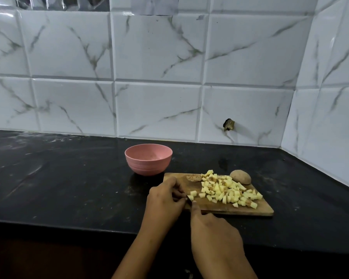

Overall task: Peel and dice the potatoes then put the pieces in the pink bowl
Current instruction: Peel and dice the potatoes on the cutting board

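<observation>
A wooden cutting board [256, 208] lies on the black counter with a heap of pale diced potato pieces [228, 190] on it. A whole unpeeled potato [241, 176] sits at the board's far right corner, and a brown peel scrap [193, 178] lies at its far edge. The pink bowl [148, 162] stands just beyond the board's left end. My left hand [165, 200] pinches a small potato bit [190, 197] at the board's left side. My right hand [214, 228] grips a knife, mostly hidden, its index finger stretched toward that bit.
The black counter [58, 178] runs wide to the left. White marble-patterned tiles [157, 77] back it and turn the corner on the right. A small dark hole [228, 124] marks the wall behind the board.
</observation>
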